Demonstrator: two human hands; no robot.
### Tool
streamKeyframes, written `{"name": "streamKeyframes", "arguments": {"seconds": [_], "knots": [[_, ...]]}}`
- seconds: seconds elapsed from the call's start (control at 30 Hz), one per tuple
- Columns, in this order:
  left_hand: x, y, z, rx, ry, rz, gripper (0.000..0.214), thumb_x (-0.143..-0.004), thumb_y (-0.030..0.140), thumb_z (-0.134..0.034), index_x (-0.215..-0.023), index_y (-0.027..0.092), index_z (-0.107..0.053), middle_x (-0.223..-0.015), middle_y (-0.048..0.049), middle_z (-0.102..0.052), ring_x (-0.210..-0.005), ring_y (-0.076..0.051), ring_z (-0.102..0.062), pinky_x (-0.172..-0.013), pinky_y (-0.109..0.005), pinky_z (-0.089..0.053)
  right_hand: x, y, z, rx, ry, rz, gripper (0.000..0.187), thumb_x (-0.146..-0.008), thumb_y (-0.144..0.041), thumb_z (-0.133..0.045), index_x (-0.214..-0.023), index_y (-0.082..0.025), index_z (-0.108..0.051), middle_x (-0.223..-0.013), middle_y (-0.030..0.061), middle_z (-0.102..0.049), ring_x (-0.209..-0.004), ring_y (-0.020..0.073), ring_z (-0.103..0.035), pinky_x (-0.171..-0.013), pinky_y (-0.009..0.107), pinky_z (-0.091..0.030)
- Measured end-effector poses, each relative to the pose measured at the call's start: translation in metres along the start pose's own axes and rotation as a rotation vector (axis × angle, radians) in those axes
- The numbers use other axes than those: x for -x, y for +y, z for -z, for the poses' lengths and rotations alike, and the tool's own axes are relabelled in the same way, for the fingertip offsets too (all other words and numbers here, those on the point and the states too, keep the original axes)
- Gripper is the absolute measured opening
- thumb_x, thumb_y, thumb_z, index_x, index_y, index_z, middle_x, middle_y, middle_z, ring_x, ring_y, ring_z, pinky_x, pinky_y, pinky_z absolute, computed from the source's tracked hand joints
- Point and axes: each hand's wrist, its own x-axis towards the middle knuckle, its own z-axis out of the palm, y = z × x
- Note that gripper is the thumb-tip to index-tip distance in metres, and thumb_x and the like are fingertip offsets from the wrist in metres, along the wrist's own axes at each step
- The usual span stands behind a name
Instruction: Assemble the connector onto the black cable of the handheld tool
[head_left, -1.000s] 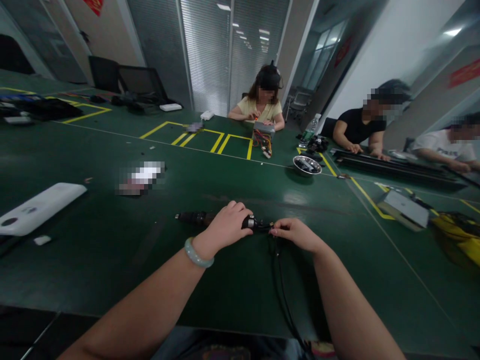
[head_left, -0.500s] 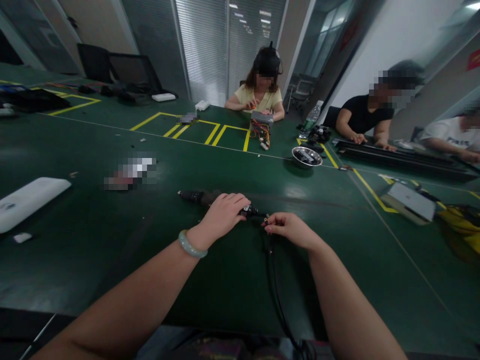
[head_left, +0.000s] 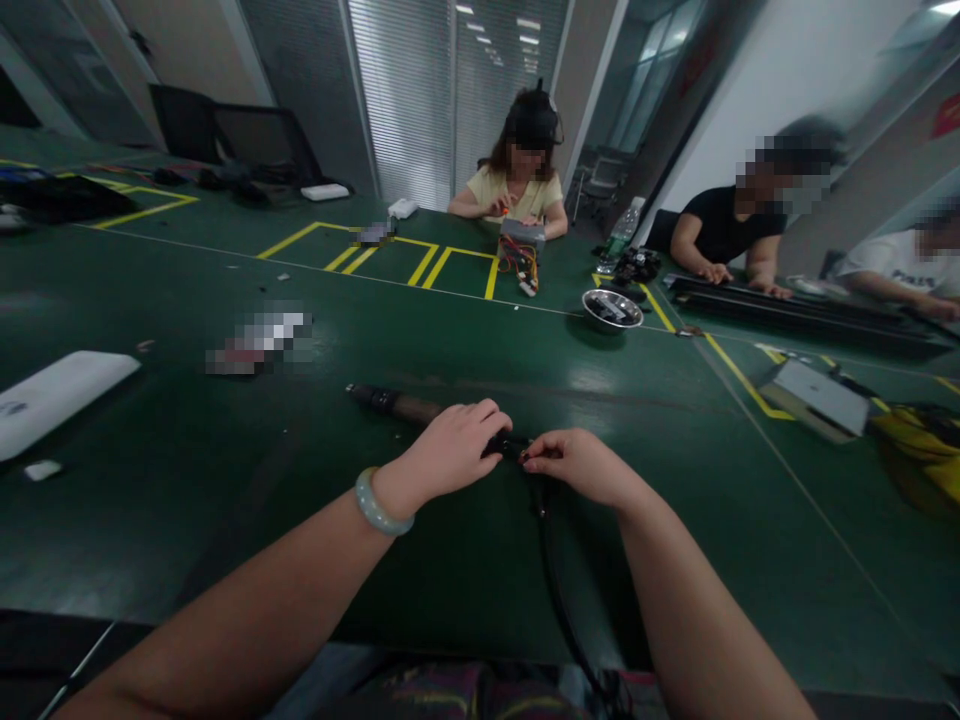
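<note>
A dark, slim electric screwdriver (head_left: 405,406) lies on the green table with its tip towards the left. Wrapped over its rear part is my left hand (head_left: 459,442), with a pale green bangle (head_left: 381,503) round the wrist. Close by on the right, the thumb and fingers of my right hand (head_left: 576,460) pinch a small end piece with a brass-coloured glint at the screwdriver's tail; my fingers partly cover it. A black cable (head_left: 553,570) runs from below this hand down to the table's near edge.
A white oblong device (head_left: 67,395) and a small white piece (head_left: 43,470) lie at left. Farther off stand a metal bowl (head_left: 613,311) with dark parts, a water bottle (head_left: 621,240) and a grey box with wires (head_left: 521,240). Several co-workers sit opposite. A silver box (head_left: 817,398) rests at right.
The screwdriver's rear end has swung slightly towards me. My left hand has shifted a little right and nearer, and my right fingers have moved left, closer to the tail.
</note>
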Motion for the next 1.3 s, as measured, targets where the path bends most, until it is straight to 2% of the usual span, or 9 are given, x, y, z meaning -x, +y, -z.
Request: {"name": "streamKeyframes", "arguments": {"seconds": [0.13,0.33,0.57,0.67,0.77,0.93,1.13,1.3], "knots": [[-0.003,0.003,-0.007,-0.009,0.006,-0.036,0.019,-0.087,0.025,-0.056,-0.106,0.021,-0.056,-0.107,-0.0046,-0.06,-0.1,-0.022,-0.056,-0.088,-0.037,-0.041,0.003,-0.006,0.0,0.113,0.014,-0.015,0.017,-0.081,-0.033,-0.065,-0.093,-0.026,-0.074,-0.09,-0.0008,-0.073,-0.079,0.0167,-0.065,-0.072,0.027,-0.046],[-0.004,0.001,-0.015,-0.011,0.04,-0.015,0.019,-0.089,0.024,-0.056,-0.108,0.02,-0.055,-0.107,-0.0041,-0.061,-0.101,-0.021,-0.056,-0.09,-0.037,-0.04,0.0,-0.008,-0.006,0.107,0.015,-0.001,0.017,-0.08,-0.033,-0.067,-0.095,-0.027,-0.073,-0.089,-0.0022,-0.073,-0.08,0.016,-0.066,-0.072,0.026,-0.047],[-0.007,0.001,-0.018,-0.015,0.077,0.003,0.02,-0.088,0.024,-0.057,-0.108,0.02,-0.057,-0.106,-0.0046,-0.062,-0.1,-0.022,-0.057,-0.089,-0.038,-0.04,-0.004,-0.006,-0.012,0.206,0.177,-0.073,0.022,-0.075,-0.029,-0.072,-0.097,-0.025,-0.069,-0.078,-0.0032,-0.07,-0.068,0.0133,-0.063,-0.06,0.023,-0.042],[-0.008,0.001,-0.018,-0.013,0.086,0.015,0.018,-0.089,0.025,-0.056,-0.107,0.02,-0.057,-0.103,-0.0046,-0.063,-0.097,-0.021,-0.058,-0.088,-0.038,-0.041,-0.006,-0.004,-0.01,0.247,0.225,-0.098,0.015,-0.076,-0.028,-0.071,-0.09,-0.024,-0.069,-0.077,-0.0022,-0.07,-0.068,0.0135,-0.063,-0.059,0.023,-0.041],[-0.006,0.0,-0.02,-0.02,0.081,-0.019,0.019,-0.09,0.027,-0.055,-0.108,0.021,-0.057,-0.105,-0.0039,-0.063,-0.099,-0.021,-0.057,-0.089,-0.037,-0.041,-0.007,0.0,-0.008,0.297,0.282,-0.108,0.008,-0.079,-0.027,-0.068,-0.086,-0.024,-0.069,-0.076,-0.002,-0.07,-0.069,0.0143,-0.063,-0.059,0.024,-0.04],[-0.003,-0.005,-0.021,-0.072,0.07,-0.086,0.022,-0.092,0.027,-0.053,-0.113,0.021,-0.055,-0.114,-0.0048,-0.061,-0.107,-0.021,-0.055,-0.092,-0.036,-0.039,-0.009,0.003,-0.006,0.382,0.363,-0.081,0.007,-0.079,-0.027,-0.069,-0.086,-0.027,-0.07,-0.079,-0.0025,-0.071,-0.073,0.0155,-0.063,-0.061,0.025,-0.039],[-0.008,-0.006,-0.021,-0.133,0.022,-0.103,0.022,-0.091,0.028,-0.051,-0.11,0.018,-0.057,-0.107,-0.0074,-0.063,-0.098,-0.022,-0.059,-0.086,-0.036,-0.043,-0.01,0.006,-0.004,0.303,0.321,-0.087,0.009,-0.078,-0.031,-0.069,-0.085,-0.025,-0.07,-0.077,-0.0022,-0.071,-0.07,0.0145,-0.064,-0.06,0.024,-0.042],[-0.006,-0.002,-0.02,-0.135,0.12,-0.098,0.023,-0.088,0.024,-0.054,-0.11,0.019,-0.057,-0.121,-0.0079,-0.058,-0.114,-0.023,-0.053,-0.098,-0.04,-0.04,-0.007,0.003,-0.003,0.261,0.283,-0.043,0.012,-0.078,-0.032,-0.068,-0.085,-0.023,-0.072,-0.08,-0.0004,-0.072,-0.073,0.0145,-0.065,-0.063,0.023,-0.045]]}}
